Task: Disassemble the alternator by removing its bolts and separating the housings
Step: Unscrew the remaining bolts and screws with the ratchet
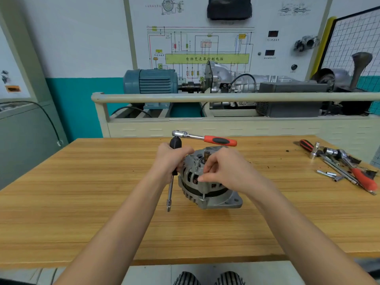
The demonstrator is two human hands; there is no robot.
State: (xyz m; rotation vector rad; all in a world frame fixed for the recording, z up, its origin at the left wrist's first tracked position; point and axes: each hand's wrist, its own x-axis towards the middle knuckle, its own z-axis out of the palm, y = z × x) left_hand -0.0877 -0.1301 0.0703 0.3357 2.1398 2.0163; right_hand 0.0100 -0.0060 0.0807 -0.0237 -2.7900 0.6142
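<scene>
Nearest to us, our two bare forearms reach out over the pale wooden bench top (82,202). Where they meet sits the grey cast-aluminium alternator (202,183), resting near the middle of the bench with its slotted housing and short brown shaft end facing up and its mounting foot toward us on the right.

Our right hand (223,171) lies over the top right of the alternator, fingers curled, fingertips pinched together at the upper face near the shaft. What they pinch is too small to tell; we judge it is a bolt being picked or spun out by hand.

Our left hand (171,159) is wrapped around the black-handled socket driver with a long steel shank (170,190), which hangs down beside the alternator's left flank, tip near the bench. The red-and-black-handled chrome ratchet (203,137) appears to sit on the driver's top end, its handle pointing right.

We are in the bolt-removal step; the two housings look joined. Next we need to lift any loose bolt clear, set it aside, then bring the driver squarely onto the next bolt head while steadying the body.

Farther right lies a scatter of chrome sockets, extensions and red-handled tools (339,165). Beyond the bench stands a training rig with a blue-grey electric motor (150,81).
</scene>
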